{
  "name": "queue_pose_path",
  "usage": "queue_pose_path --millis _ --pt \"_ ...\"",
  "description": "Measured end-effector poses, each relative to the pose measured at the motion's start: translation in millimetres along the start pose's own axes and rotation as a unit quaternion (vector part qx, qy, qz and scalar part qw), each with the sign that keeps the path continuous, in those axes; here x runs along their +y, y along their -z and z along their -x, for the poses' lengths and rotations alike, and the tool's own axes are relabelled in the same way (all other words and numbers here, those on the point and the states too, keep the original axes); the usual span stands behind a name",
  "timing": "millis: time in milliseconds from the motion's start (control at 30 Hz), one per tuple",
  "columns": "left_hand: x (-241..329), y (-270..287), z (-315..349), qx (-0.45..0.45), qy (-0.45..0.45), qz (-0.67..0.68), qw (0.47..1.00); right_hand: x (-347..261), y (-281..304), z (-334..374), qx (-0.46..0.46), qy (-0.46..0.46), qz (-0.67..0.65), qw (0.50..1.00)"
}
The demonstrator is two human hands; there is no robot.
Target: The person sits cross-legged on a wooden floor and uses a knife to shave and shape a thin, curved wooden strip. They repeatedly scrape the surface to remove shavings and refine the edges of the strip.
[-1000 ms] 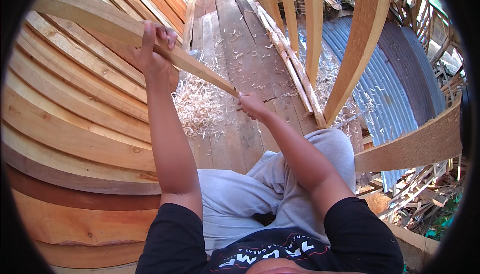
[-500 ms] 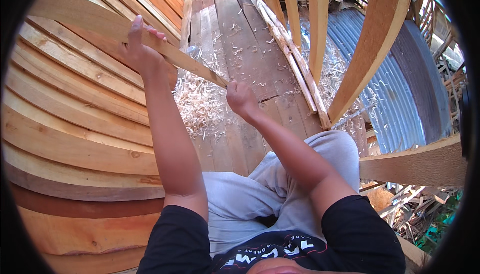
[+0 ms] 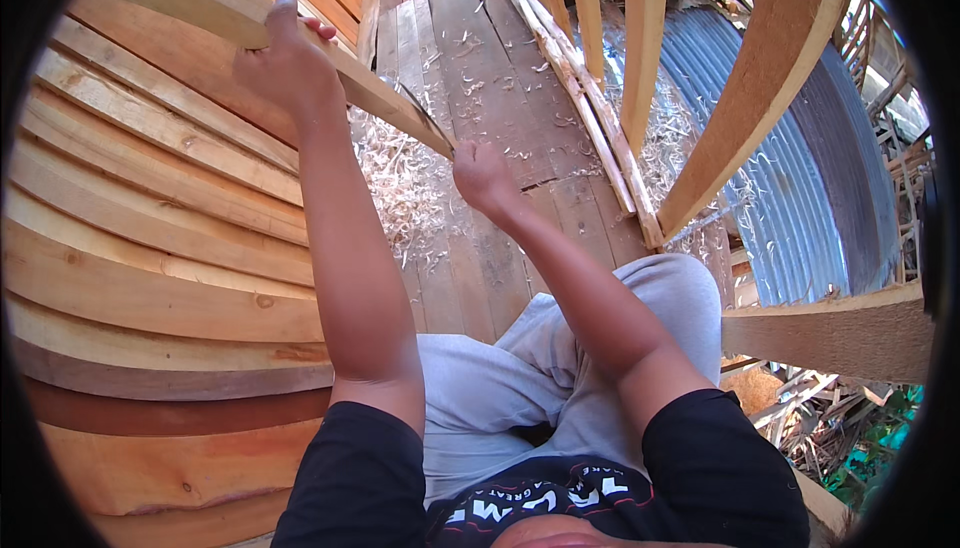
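Note:
My left hand (image 3: 290,60) is closed round a long pale wooden board (image 3: 200,3), thumb on top and fingertips round the far edge. The board slants from the upper left down toward my right hand (image 3: 484,176), which is a closed fist at its near end. A thin dark knife blade (image 3: 428,120) runs from that fist along the board's right edge. The knife's handle is hidden inside my fingers. Curled wood shavings (image 3: 395,183) lie on the floor below the board.
Stacked planks (image 3: 160,278) fill the left side. Upright wooden posts (image 3: 640,48) stand at the right, near two thin poles (image 3: 590,108) on the plank floor (image 3: 480,68). Beyond them is a corrugated metal sheet (image 3: 760,168). My bent knee (image 3: 670,298) is at lower right.
Both hands and the board have shifted slightly upward in view. The blade now shows apart from the board's edge, where before it was barely visible.

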State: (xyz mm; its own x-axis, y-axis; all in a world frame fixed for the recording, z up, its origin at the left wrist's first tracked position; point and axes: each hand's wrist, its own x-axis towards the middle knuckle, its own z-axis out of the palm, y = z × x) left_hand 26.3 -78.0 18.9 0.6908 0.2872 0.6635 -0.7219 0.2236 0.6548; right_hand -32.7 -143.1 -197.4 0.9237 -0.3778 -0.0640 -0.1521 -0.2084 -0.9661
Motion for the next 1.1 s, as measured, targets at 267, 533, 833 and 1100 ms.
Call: queue_pose_path --millis 267,533,833,1100 --pt "-5 18 -13 0.057 0.001 -0.028 0.998 10 -6 -6 -0.002 -0.012 0.051 0.999" --pt "15 8 20 0.007 -0.002 -0.004 1.000 -11 6 0 0.007 0.025 0.011 1.000" --pt "19 17 27 -0.022 -0.008 -0.018 1.000 112 -5 -11 -0.091 -0.133 0.136 0.977" --pt "14 34 17 -0.002 0.002 0.033 0.999 7 25 -2 -0.027 0.035 0.028 0.999"
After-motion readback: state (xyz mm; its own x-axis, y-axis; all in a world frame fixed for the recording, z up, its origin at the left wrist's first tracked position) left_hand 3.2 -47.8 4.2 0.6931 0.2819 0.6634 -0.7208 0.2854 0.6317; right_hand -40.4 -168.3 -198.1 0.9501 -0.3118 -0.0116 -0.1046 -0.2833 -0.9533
